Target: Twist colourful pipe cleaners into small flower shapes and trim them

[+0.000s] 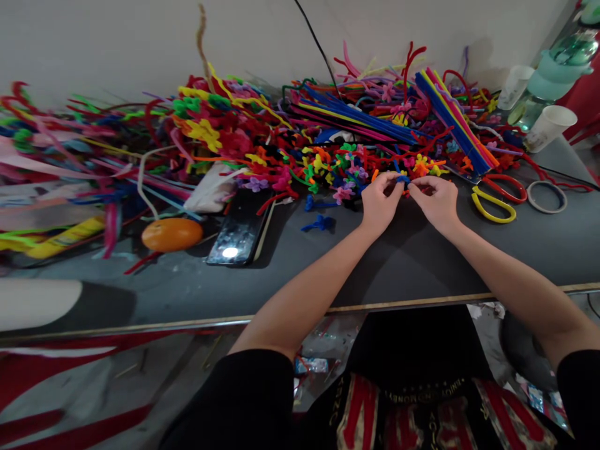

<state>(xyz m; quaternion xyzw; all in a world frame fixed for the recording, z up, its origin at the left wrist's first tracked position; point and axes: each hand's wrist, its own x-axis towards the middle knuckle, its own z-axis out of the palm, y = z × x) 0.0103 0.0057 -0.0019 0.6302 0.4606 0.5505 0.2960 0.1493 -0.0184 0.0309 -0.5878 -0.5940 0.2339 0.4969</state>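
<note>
Between my two hands, just above the table, is a small blue pipe cleaner [402,179], bent into a loop-like shape. My left hand [380,199] pinches it from the left, thumb and forefinger pressed together. From the right, the fingertips of my right hand [437,199] close on the same piece. On the table to the left of my hands lies a finished-looking blue pipe cleaner flower [319,223]. Another blue piece [319,204] lies just behind it. Small multicoloured pipe cleaner flowers [349,175] are heaped right behind my hands.
Scissors with red and yellow handles [494,212] and a grey tape ring [547,196] lie to the right. Paper cups [552,125] and a green bottle [555,72] stand at the far right. A phone [239,231] and an orange [172,235] lie left. Pipe cleaner bundles [356,119] line the wall.
</note>
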